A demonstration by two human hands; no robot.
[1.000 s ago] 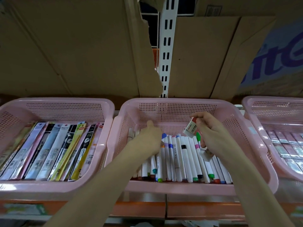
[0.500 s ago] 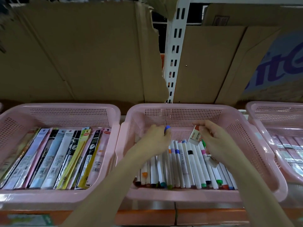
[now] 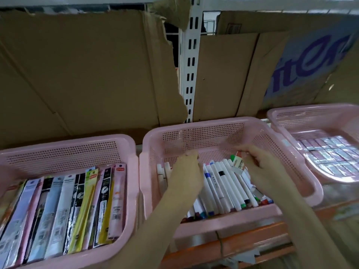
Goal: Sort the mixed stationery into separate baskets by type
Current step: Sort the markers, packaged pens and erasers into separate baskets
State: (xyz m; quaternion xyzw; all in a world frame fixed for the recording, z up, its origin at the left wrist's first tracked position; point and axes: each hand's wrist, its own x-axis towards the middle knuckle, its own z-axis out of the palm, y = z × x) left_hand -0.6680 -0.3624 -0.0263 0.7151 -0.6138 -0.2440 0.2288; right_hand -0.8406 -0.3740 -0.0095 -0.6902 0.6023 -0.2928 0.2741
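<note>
A: Where's the odd one out?

B: The 2B eraser (image 3: 238, 166), small white block in a printed sleeve. It's up in the right hand (image 3: 261, 167), pinched between thumb and fingertips, lifted just above the far ends of the white markers (image 3: 223, 183) in the middle pink basket (image 3: 198, 125).

A: And the left hand (image 3: 187, 169)?

B: Down among the markers on the left side of the same basket. Its fingers are curled downward, but from behind the knuckles I cannot tell whether they grip a marker or only press on the row.

A: So which way does the eraser have to go?

B: My reading is right. The right-hand basket (image 3: 279, 113) holds rows of small wrapped blocks (image 3: 328, 152), too blurred to name for sure, but they look like its kind. That basket sits just beside the middle one, on the right hand's own side, so the right hand is nearer and need not cross anything but the two rims.

A: Its long axis?

B: Tilted, running from upper left to lower right, roughly across the markers, which lie front to back. The packaged pens (image 3: 64, 210) in the left basket (image 3: 68, 140) lie the same way as the markers and don't come into it.
</note>
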